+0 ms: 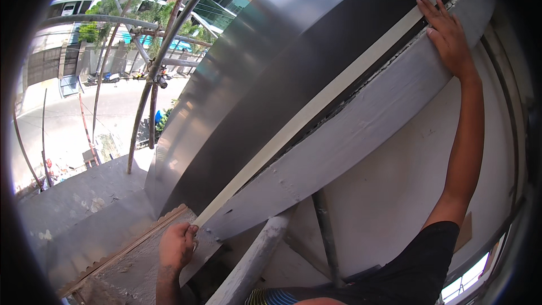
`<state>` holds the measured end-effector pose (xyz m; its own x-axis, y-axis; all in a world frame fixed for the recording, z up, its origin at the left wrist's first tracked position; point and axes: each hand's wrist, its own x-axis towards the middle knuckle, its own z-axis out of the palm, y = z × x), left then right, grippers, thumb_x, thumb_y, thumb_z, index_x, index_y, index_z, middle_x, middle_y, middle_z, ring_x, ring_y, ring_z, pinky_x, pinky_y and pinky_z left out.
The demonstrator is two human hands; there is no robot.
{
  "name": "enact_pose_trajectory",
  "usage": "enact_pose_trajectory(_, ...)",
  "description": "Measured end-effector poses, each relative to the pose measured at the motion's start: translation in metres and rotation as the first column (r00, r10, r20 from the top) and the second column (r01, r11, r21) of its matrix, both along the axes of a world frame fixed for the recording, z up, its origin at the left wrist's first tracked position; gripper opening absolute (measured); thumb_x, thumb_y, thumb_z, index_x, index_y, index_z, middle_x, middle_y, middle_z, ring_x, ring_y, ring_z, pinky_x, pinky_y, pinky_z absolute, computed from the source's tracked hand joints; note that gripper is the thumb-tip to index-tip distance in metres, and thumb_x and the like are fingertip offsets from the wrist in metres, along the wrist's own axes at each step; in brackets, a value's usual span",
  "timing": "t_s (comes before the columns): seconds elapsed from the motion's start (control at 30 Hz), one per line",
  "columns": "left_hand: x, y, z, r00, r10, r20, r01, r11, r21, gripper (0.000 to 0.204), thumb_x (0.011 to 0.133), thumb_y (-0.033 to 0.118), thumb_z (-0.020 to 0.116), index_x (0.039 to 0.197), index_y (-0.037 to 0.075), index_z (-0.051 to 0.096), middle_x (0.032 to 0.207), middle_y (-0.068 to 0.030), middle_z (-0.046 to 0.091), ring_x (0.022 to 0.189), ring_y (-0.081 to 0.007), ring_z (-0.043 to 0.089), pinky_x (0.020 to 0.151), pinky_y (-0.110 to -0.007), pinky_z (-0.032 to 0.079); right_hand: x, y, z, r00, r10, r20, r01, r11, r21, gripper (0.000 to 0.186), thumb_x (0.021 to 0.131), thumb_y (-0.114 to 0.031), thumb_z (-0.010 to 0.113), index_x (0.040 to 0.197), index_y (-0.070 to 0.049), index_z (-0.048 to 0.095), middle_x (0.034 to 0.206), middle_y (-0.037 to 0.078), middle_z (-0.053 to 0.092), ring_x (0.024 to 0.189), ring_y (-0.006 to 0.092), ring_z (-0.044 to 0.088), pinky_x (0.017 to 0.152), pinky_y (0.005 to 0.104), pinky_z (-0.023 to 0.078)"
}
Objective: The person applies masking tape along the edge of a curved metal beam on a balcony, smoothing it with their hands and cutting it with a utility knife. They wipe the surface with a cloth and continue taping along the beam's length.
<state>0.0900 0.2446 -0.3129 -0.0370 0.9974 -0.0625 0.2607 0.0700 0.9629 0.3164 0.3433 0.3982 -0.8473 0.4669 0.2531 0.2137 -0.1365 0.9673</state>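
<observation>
A long cream strip of what looks like masking tape runs diagonally along the lower edge of a curved dark metal panel. Its near end meets my left hand, whose fingers are closed in a pinch there. At the far upper right my right hand lies with fingers stretched out over the strip's lower edge and the dark gap beside it. The palm side rests by a grey-white plastered band. Between strip and band runs a narrow dark gap with a rough, crumbly edge.
Metal scaffold poles cross at the upper left, above a street far below. A pale pole rises near my body. A dusty ledge with a scalloped brown edge lies at the lower left. A concrete slab lies beyond.
</observation>
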Motion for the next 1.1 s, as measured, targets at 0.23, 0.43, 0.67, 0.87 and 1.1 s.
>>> enact_pose_trajectory(0.23,-0.018,-0.021,-0.018,0.993,0.078,0.084,-0.086,0.991,0.098,0.033,0.104,0.026,0.069,0.088,-0.003,0.068,0.088,-0.0213,0.062,0.088,-0.0445,0.062,0.08,-0.051,0.049,-0.005,-0.008,0.009,0.992,-0.058,0.116,0.066,0.995,-0.068,0.068,0.106,-0.031,0.035,0.173,-0.024,0.041,0.18,-0.002,0.038,0.17,0.0319,0.025,0.136,0.0598,0.008)
enact_pose_trajectory(0.43,-0.021,-0.038,-0.023,0.989,0.082,0.125,-0.099,0.985,0.14,0.03,0.104,0.022,0.068,0.089,-0.004,0.067,0.088,-0.0194,0.061,0.086,-0.0403,0.062,0.079,-0.047,0.049,-0.005,-0.01,-0.003,0.995,-0.06,0.086,0.068,0.992,-0.101,0.068,0.107,-0.031,0.034,0.174,-0.025,0.04,0.181,-0.003,0.036,0.17,0.0303,0.025,0.136,0.0594,0.007)
enact_pose_trajectory(0.67,-0.025,-0.041,-0.036,0.985,0.074,0.158,-0.097,0.986,0.139,0.029,0.104,0.022,0.067,0.089,-0.003,0.067,0.088,-0.018,0.061,0.085,-0.0385,0.062,0.079,-0.045,0.049,-0.004,-0.013,0.001,0.983,-0.093,0.16,0.105,0.992,-0.066,0.067,0.108,-0.031,0.033,0.175,-0.026,0.038,0.181,-0.004,0.035,0.17,0.0304,0.025,0.137,0.0587,0.007)
enact_pose_trajectory(0.87,-0.031,-0.034,-0.017,0.99,0.06,0.127,-0.073,0.992,0.101,0.033,0.105,0.025,0.066,0.09,-0.004,0.067,0.086,-0.0202,0.061,0.086,-0.0409,0.062,0.079,-0.047,0.048,0.004,-0.004,0.001,0.99,-0.078,0.116,0.086,0.994,-0.063,0.067,0.108,-0.03,0.034,0.175,-0.026,0.038,0.181,-0.004,0.036,0.17,0.0301,0.024,0.137,0.0578,0.007)
enact_pose_trajectory(1.1,-0.008,0.003,-0.014,0.998,0.056,0.021,-0.056,0.998,0.013,0.042,0.106,0.033,0.064,0.09,-0.006,0.064,0.088,-0.0286,0.063,0.089,-0.0499,0.062,0.081,-0.054,0.048,-0.003,-0.013,-0.011,0.99,-0.085,0.116,0.097,0.991,-0.094,0.065,0.109,-0.028,0.036,0.174,-0.024,0.039,0.18,-0.002,0.038,0.169,0.0283,0.027,0.138,0.0541,0.011)
